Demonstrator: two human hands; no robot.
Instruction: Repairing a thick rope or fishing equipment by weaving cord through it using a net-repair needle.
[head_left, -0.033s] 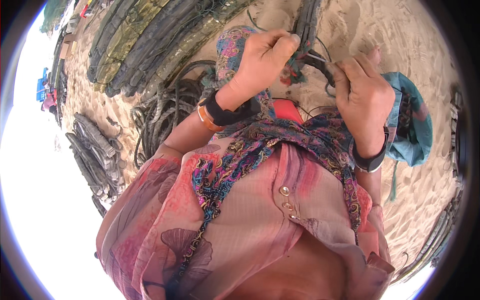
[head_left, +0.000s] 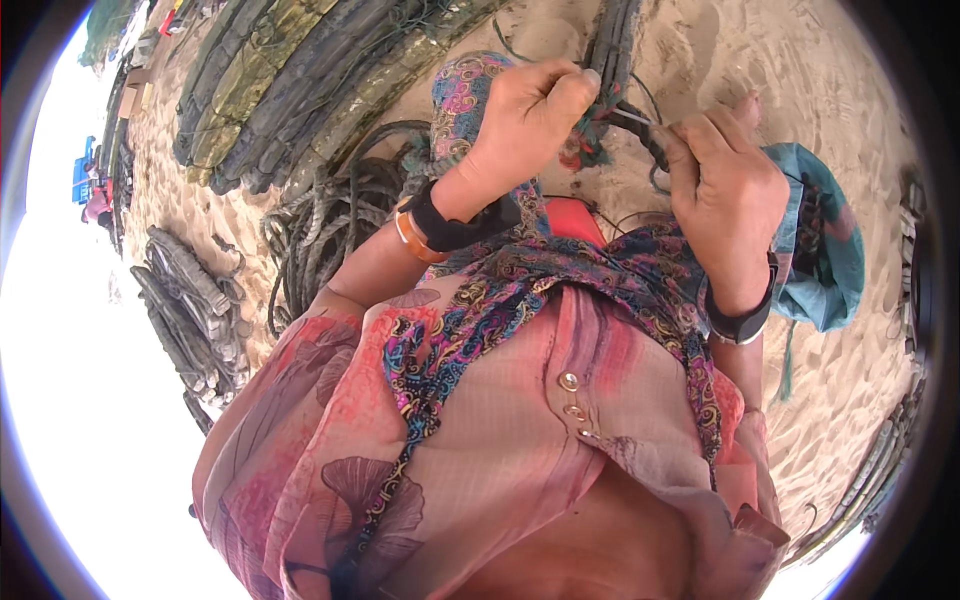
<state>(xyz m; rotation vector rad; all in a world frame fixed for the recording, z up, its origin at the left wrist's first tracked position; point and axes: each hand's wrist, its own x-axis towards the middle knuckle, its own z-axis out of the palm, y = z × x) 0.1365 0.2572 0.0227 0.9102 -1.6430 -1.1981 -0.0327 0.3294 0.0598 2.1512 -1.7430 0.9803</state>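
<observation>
My left hand (head_left: pixel 535 108) is closed, thumb pressed against the curled fingers, above a dark rope bundle (head_left: pixel 612 50). Tangled red and green strands (head_left: pixel 590 150) hang just below its fingertips; what it grips is mostly hidden. My right hand (head_left: pixel 728 180) is closed around a thin metal rod or blade (head_left: pixel 630 117), whose narrow shaft points left toward the other hand. The handle is covered by the fingers. A thin dark green cord (head_left: pixel 650 90) loops down between the two hands, beside the rope.
Long dark and yellowish bundles (head_left: pixel 300 90) lie on sand (head_left: pixel 830 100) at the upper left. Coiled rope (head_left: pixel 320 230) rests beside my left forearm. A teal bag (head_left: pixel 825 250) stands open at my right. Another dark bundle (head_left: pixel 190 300) lies far left, and a red object (head_left: pixel 573 220) sits before my lap.
</observation>
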